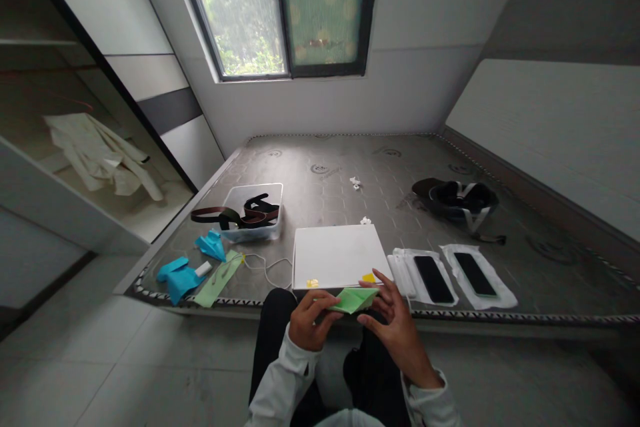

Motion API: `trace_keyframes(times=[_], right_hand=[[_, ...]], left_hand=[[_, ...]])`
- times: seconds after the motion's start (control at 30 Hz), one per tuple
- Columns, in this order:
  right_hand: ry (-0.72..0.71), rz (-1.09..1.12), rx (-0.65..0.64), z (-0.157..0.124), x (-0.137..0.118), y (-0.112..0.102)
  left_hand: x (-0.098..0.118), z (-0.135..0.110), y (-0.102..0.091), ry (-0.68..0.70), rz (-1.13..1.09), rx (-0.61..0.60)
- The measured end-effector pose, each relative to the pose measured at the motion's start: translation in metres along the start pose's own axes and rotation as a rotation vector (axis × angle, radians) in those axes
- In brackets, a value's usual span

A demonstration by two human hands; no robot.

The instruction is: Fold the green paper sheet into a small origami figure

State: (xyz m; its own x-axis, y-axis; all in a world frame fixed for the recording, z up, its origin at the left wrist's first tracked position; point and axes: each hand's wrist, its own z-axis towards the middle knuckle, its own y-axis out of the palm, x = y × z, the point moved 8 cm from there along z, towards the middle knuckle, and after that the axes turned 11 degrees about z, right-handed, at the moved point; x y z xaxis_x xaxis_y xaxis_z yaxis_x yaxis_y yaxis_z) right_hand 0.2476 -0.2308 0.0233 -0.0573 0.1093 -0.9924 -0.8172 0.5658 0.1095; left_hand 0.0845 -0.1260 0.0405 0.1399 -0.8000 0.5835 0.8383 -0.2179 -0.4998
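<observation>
A small folded piece of green paper [354, 299] is held up between my hands, just in front of the near edge of a white box [340, 253]. My left hand [313, 321] pinches its left end between thumb and fingers. At the right end, my right hand [393, 320] has fingers against the paper's upper right side, with the thumb below and apart from it. Two small yellow pieces lie on the box: a yellow square [369, 277] by my right fingers and a crumpled yellow bit [313, 283] near the left corner.
On the mattress [320, 193], a clear plastic bin [273, 232] with belts stands left, near blue folded paper [183, 279] and a green strip [220, 280]. Right of the box lie two phones, one a black phone [433, 279], on white wrapping. A cap [455, 200] sits farther back.
</observation>
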Motion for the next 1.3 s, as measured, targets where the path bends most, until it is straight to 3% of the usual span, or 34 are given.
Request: trace_keyframes(times=[0.07,0.17,0.27,0.4,0.47,0.7,0.83,1.07,1.3], right_hand=[[0.094,0.115,-0.009,0.0,0.009,0.005],[0.138,0.117,0.048,0.001,0.014,0.009],[0.162,0.122,0.131,0.001,0.017,0.008],[0.227,0.155,0.265,-0.001,0.02,0.004],[0.228,0.171,0.3,-0.001,0.019,0.003],[0.129,0.095,0.179,0.004,0.016,0.011],[0.195,0.048,0.163,0.004,0.023,0.009],[0.246,-0.049,0.256,0.0,0.025,0.002],[0.179,-0.15,0.317,0.002,0.021,-0.008]], left_hand=[[-0.003,0.002,0.004,-0.065,-0.08,-0.031],[-0.009,0.001,0.01,-0.203,-0.167,-0.047],[-0.022,-0.005,0.015,-0.449,-0.242,-0.005],[-0.036,-0.02,0.028,-0.816,-0.501,0.108],[-0.037,-0.025,0.037,-0.929,-0.603,0.132],[-0.031,-0.027,0.054,-0.914,-0.557,-0.04],[-0.035,-0.031,0.049,-0.96,-0.506,0.001],[-0.048,-0.036,0.031,-1.052,-0.353,0.095],[-0.057,-0.045,0.045,-1.058,-0.504,0.057]])
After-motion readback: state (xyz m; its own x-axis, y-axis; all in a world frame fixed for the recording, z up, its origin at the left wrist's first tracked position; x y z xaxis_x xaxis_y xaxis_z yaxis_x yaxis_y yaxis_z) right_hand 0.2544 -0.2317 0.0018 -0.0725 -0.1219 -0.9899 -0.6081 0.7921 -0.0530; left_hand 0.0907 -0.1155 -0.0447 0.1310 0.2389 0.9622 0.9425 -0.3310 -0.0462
